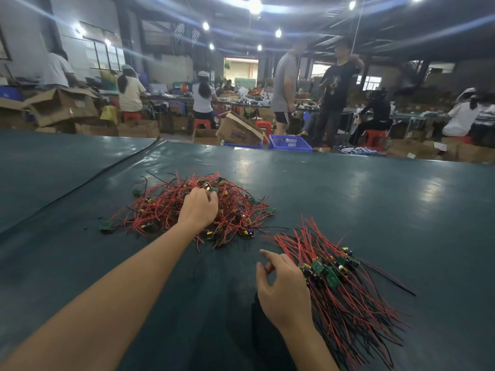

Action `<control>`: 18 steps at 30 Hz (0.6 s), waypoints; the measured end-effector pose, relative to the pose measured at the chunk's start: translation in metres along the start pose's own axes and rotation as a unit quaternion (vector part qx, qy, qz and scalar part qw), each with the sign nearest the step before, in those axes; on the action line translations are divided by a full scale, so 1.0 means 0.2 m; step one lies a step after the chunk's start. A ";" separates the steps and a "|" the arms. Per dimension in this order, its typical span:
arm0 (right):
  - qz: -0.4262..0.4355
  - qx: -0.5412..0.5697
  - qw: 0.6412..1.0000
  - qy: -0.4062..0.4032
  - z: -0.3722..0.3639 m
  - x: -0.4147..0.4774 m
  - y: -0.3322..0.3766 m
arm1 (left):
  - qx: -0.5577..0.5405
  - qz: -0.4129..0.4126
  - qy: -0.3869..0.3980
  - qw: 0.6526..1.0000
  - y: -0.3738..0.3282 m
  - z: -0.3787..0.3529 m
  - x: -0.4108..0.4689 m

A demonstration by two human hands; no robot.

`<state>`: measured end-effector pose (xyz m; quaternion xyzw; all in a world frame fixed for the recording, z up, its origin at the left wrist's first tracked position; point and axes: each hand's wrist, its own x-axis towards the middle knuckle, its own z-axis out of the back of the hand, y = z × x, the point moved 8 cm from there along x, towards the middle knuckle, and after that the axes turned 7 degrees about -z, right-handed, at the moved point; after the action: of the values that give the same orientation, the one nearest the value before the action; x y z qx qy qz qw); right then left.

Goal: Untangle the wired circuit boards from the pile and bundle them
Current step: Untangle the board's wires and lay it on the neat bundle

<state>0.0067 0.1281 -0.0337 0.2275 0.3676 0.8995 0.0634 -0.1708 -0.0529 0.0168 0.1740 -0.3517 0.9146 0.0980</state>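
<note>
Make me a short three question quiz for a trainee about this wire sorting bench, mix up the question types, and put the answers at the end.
1. True or false: the left hand is reaching into the tangled pile.
2. Multiple choice: where do the sorted boards lie, wires roughly aligned? A) beside the right hand B) in the blue crate C) left of the tangled pile
3. Fill in: the work surface is a dark ____ table cover.

Key: 1 true; 2 A; 3 green.
</note>
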 end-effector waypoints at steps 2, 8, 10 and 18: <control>0.005 0.005 1.000 -0.004 0.00 0.00 0.01 | -0.035 -0.022 -0.090 0.995 -0.02 0.07 -0.05; 0.011 0.022 1.000 0.000 0.00 0.00 0.01 | -0.106 -0.025 -0.090 0.990 -0.03 0.07 -0.05; 0.010 0.027 1.000 -0.001 0.00 -0.01 0.01 | -0.059 -0.022 -0.055 0.996 -0.01 0.05 -0.02; 0.016 0.032 0.999 -0.016 0.00 0.00 0.01 | 0.149 0.020 0.153 0.977 0.04 -0.11 0.11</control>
<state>0.0073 0.1274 -0.0330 0.2501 0.3919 0.8841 0.0475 -0.1993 -0.0431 0.0058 0.0374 -0.1955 0.9743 0.1059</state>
